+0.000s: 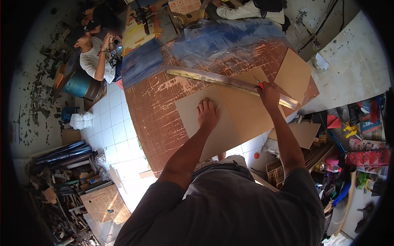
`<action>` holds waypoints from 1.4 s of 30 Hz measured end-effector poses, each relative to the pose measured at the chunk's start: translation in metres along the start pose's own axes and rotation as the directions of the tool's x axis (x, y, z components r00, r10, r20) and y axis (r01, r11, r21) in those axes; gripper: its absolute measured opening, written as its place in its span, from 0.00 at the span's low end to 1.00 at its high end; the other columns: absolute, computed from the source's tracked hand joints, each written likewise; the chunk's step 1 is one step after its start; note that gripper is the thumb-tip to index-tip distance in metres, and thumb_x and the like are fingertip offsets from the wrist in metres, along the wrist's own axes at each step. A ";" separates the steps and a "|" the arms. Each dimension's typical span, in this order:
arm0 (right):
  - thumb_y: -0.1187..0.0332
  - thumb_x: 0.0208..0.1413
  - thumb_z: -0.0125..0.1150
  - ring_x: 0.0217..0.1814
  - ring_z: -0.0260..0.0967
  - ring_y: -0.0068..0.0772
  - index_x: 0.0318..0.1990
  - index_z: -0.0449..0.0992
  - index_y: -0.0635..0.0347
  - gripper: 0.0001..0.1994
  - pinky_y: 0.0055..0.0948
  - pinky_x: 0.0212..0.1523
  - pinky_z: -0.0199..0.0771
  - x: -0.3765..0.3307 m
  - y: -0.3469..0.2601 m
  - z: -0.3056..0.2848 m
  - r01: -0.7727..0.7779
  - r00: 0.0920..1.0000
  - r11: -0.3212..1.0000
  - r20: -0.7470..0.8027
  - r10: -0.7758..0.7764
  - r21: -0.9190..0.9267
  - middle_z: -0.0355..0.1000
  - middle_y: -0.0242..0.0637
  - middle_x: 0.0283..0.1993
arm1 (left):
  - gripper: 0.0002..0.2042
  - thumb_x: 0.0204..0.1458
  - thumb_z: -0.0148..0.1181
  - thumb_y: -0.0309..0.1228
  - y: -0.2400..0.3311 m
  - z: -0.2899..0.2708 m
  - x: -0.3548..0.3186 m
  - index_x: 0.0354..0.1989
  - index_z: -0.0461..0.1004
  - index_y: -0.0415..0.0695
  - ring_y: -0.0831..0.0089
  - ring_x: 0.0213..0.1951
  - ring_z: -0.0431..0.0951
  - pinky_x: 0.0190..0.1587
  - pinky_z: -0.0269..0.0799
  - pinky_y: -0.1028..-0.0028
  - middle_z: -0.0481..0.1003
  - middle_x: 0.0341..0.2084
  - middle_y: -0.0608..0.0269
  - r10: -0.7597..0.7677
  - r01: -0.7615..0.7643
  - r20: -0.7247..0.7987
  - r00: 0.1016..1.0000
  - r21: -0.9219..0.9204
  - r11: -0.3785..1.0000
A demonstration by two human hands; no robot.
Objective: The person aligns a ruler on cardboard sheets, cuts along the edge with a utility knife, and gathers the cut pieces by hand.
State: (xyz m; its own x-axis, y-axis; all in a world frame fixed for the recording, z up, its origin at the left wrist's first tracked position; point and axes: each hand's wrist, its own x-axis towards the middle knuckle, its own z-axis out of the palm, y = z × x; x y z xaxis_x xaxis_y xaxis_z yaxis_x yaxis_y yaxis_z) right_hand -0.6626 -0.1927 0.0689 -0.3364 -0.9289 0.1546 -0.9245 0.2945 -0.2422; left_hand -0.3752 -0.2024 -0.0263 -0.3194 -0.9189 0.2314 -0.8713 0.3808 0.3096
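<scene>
My left hand (pixel 208 114) lies on a greyish sheet of board (pixel 190 107), fingers spread and pressing down. Beside that sheet, toward the right, is a tan brown sheet of board (pixel 245 114). My right hand (pixel 269 96) is closed around a small red-handled cutter knife (pixel 261 85), its thin tip pointing away from me. A long metal straightedge (pixel 213 77) lies slantwise over the far part of the boards, and my right hand is at its right part. Most of the knife's handle is hidden in my grip.
The worktable (pixel 152 119) has a scored brown top with blue patches at its far side. Another brown board (pixel 294 74) lies at its right corner. A seated person (pixel 92 57) is at the far left, another at the far edge. Scrap wood (pixel 61 192) and clutter flank both sides.
</scene>
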 end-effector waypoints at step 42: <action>0.59 0.55 0.61 0.43 0.78 0.49 0.57 0.72 0.45 0.21 0.44 0.44 0.74 -0.285 -0.072 0.041 -0.578 0.816 0.675 0.301 0.494 0.459 0.79 0.42 0.40 | 0.23 0.67 0.39 0.51 -0.007 0.010 0.003 0.70 0.60 0.67 0.60 0.74 0.48 0.71 0.43 0.51 0.48 0.74 0.58 0.167 -0.166 0.030 0.986 -0.012 0.986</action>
State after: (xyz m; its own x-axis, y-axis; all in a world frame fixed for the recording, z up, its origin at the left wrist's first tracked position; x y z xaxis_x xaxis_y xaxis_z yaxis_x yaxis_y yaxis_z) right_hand -0.4926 0.0411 0.0033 -0.6773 -0.6798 -0.2815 -0.3469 0.6324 -0.6926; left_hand -0.3737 -0.2085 -0.0369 -0.4713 -0.8453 0.2517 -0.8016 0.5295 0.2776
